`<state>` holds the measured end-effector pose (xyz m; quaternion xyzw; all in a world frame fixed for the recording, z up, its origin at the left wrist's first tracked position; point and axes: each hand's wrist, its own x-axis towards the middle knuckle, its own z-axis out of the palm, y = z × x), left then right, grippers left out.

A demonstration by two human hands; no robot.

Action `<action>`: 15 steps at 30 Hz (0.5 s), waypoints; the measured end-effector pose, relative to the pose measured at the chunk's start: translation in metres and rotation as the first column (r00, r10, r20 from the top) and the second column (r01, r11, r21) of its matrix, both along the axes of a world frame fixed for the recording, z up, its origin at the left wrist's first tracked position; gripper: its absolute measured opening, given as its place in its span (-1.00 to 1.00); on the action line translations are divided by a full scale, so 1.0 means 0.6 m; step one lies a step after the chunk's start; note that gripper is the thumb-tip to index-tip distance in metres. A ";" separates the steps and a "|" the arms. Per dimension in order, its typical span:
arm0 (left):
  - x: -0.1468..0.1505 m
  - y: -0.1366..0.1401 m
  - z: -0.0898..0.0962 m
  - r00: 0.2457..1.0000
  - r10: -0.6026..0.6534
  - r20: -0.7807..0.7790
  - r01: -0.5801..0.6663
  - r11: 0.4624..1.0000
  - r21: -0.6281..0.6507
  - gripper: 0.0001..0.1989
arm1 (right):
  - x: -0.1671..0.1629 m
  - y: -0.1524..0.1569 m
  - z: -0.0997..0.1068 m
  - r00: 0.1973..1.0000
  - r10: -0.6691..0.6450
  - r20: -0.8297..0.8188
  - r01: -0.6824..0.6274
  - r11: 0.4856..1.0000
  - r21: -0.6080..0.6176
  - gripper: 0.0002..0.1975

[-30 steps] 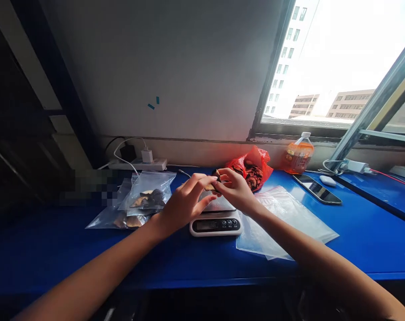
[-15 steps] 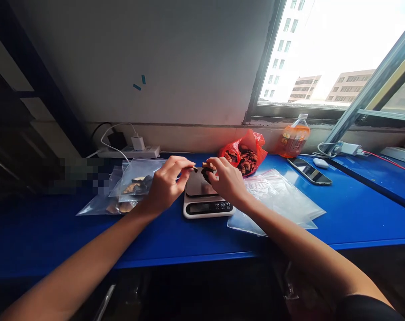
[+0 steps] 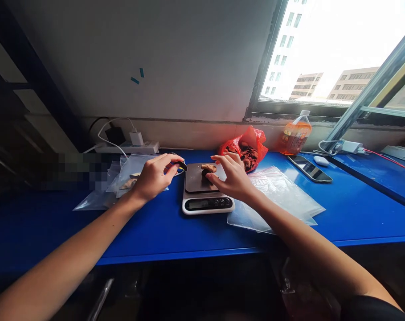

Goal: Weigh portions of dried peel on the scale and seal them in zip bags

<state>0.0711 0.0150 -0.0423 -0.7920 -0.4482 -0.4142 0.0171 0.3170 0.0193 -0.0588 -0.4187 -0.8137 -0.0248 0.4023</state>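
At the centre of the frame, a tan-brown dried slice [image 3: 209, 167] lies with darker material on the grey metal pan of a white digital kitchen scale [image 3: 185, 209]. The right hand [image 3: 235, 176], thumb and fingers spread apart, reaches over the pan beside the slice; whether its thumb touches the darker material cannot be told. Left of the scale, the left hand [image 3: 155, 176] pinches a thin, dark, curved piece [image 3: 183, 165] between thumb and fingers. Upper right of centre stands a translucent red plastic bag [image 3: 259, 137] of reddish-brown dried slices [image 3: 249, 157].
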 end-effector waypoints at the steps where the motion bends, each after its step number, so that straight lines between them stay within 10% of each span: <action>1: 0.001 -0.001 0.000 1.000 -0.004 0.012 0.004 1.000 -0.017 -0.79 | 0.001 -0.001 0.001 1.000 0.002 -0.017 -0.001 1.000 0.019 -0.57; 15: -0.001 -0.016 0.009 0.996 -0.069 0.051 0.071 0.996 -0.044 -0.82 | -0.001 -0.027 0.028 0.981 0.142 -0.128 -0.106 0.961 0.256 -0.88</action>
